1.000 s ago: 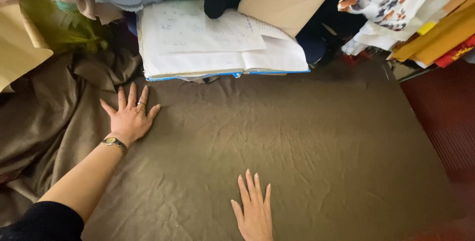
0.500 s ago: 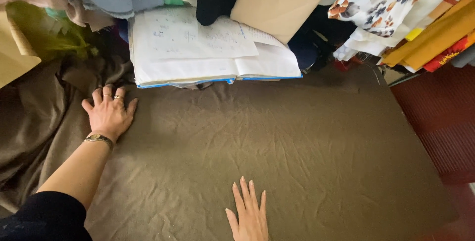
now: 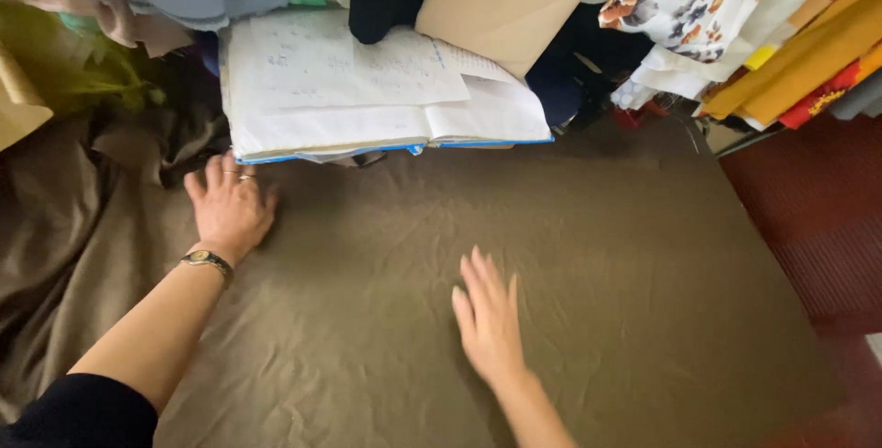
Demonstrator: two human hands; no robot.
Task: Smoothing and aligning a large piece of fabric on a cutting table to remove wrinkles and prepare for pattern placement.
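Olive-brown cloth [image 3: 588,255] spread flat across the whole near and middle ground, bunched in folds at the far left. Open book [image 3: 367,90] with blue edging lies at the cloth's far edge, under hanging fabrics [image 3: 717,7]. Left hand [image 3: 230,209], watch [image 3: 207,260] on wrist, pressed flat on cloth just near the book, grasping nothing; right hand [image 3: 489,319] flat, fingers extended, mid-cloth, near side.

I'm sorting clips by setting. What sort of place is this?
Probably a fabric shop or tailor's workroom: both hands smooth an olive cloth spread flat, folded fabrics are stacked behind it, and an open notebook lies there.
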